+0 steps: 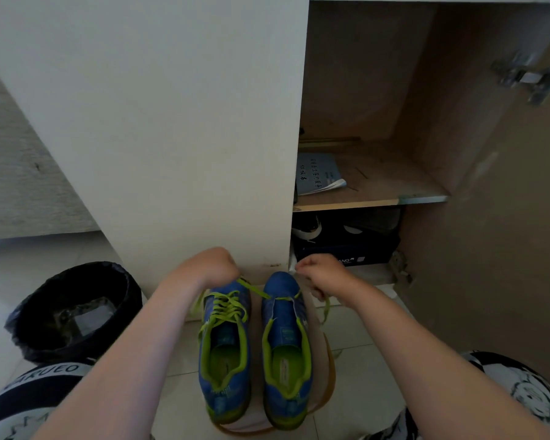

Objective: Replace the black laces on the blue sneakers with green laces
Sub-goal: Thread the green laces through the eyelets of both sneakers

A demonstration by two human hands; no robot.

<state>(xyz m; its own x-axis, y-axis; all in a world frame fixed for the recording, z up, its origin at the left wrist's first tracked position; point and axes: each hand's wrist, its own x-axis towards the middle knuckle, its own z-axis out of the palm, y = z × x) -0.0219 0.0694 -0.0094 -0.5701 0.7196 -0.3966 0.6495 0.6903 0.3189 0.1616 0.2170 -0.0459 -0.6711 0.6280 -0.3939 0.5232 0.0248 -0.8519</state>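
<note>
1. Forearms fill the bottom of my view, reaching forward over patterned shorts (521, 385) to two blue sneakers on the tiled floor.
2. I've got the left hand (215, 265) curled into a fist just past the toe of the left sneaker (224, 360). It grips one end of a green lace (255, 289), which runs taut to the front eyelets of the right sneaker (285, 360).
3. Right hand (323, 274): fingers curled, pinching the lace's other end beside that shoe's toe, with a loose tail dangling below.
4. The left sneaker is laced in green all the way up. The right one shows lace only at the toe end.
5. Both shoes stand side by side on a tan mat (329, 369), toes toward the white cabinet (172, 122).
6. Off to the left I see a bin (77, 309) lined with a black bag. On the right, the open cabinet holds a booklet (318, 174) on its shelf and a dark shoe box (346, 252) beneath.
</note>
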